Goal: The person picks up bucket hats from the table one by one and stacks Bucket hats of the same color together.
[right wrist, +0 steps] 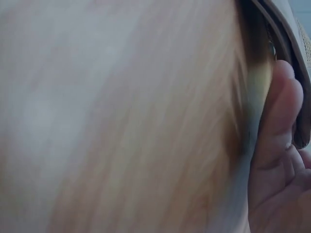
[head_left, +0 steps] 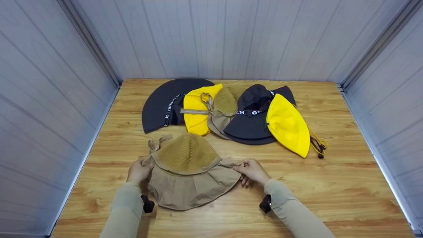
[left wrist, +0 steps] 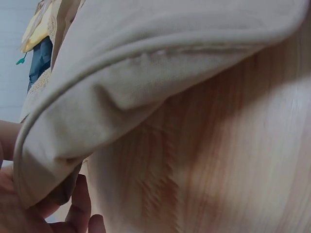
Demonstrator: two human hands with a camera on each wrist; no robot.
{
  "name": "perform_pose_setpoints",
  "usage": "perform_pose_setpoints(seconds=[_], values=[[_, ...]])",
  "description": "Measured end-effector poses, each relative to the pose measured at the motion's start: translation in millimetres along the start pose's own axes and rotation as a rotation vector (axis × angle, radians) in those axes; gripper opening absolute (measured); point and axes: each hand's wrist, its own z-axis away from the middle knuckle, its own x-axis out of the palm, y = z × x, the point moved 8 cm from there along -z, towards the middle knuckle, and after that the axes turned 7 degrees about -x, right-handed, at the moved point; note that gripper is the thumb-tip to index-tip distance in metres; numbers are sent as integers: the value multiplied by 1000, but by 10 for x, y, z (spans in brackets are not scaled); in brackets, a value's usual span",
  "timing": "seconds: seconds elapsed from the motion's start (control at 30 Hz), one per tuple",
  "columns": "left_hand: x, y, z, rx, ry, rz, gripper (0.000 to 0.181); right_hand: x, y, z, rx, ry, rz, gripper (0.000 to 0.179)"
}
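Note:
A khaki sun hat (head_left: 195, 186) with a woven tan crown and a wide cloth brim lies folded flat near the front of the table. My left hand (head_left: 140, 170) pinches the left end of its brim, close to the ribbon tie (head_left: 158, 142). At the other end, my right hand (head_left: 251, 172) pinches the brim's right corner between thumb and fingers. The left wrist view shows the piped edge of the brim (left wrist: 146, 48) curving into the fingers (left wrist: 80, 201). Only the edge of the hat (right wrist: 286, 29) and part of the hand (right wrist: 277, 145) appear in the right wrist view.
Behind lies an overlapping row of hats: a black wide-brimmed hat (head_left: 155, 105), a yellow hat (head_left: 195, 124), another khaki hat (head_left: 225, 100), a black bucket hat (head_left: 248, 125) and a yellow hat (head_left: 287, 125) with a cord toggle (head_left: 320, 156). Pale panels (head_left: 211, 39) wall the wooden table (head_left: 330, 198).

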Motion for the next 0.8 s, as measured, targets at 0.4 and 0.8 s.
perform_pose_setpoints(seconds=[0.4, 0.8], values=[[39, -70, -33, -28, -12, 0, 58, -12, 6, -47, -3, 56, 76, 30], [75, -97, -67, -37, 0, -29, 59, -10, 19, -65, -22, 82, 20, 33]])
